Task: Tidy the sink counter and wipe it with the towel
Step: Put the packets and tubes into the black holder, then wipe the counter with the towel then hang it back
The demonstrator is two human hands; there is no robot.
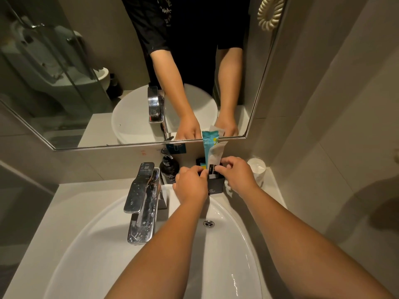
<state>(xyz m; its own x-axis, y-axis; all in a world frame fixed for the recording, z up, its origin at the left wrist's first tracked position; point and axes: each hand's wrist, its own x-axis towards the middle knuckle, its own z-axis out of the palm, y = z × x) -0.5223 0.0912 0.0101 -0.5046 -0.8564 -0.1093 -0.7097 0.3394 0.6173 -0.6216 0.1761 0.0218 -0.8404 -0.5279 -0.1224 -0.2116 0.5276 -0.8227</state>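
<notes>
A small black amenity holder (216, 186) stands on the white counter (86, 195) behind the basin, under the mirror. A tall teal sachet (208, 145) and a white sachet (216, 154) stick up out of it. My left hand (190, 184) rests against the holder's left side, fingers curled at its rim. My right hand (235, 173) pinches a small black-and-white packet (212, 169) at the holder's top. No towel is in view.
A chrome faucet (142, 201) rises at the left of the white basin (226, 238). A dark pump bottle (169, 167) stands left of the holder. A wrapped white cup (258, 169) sits at the right, near the wall. The mirror (108, 83) hangs behind.
</notes>
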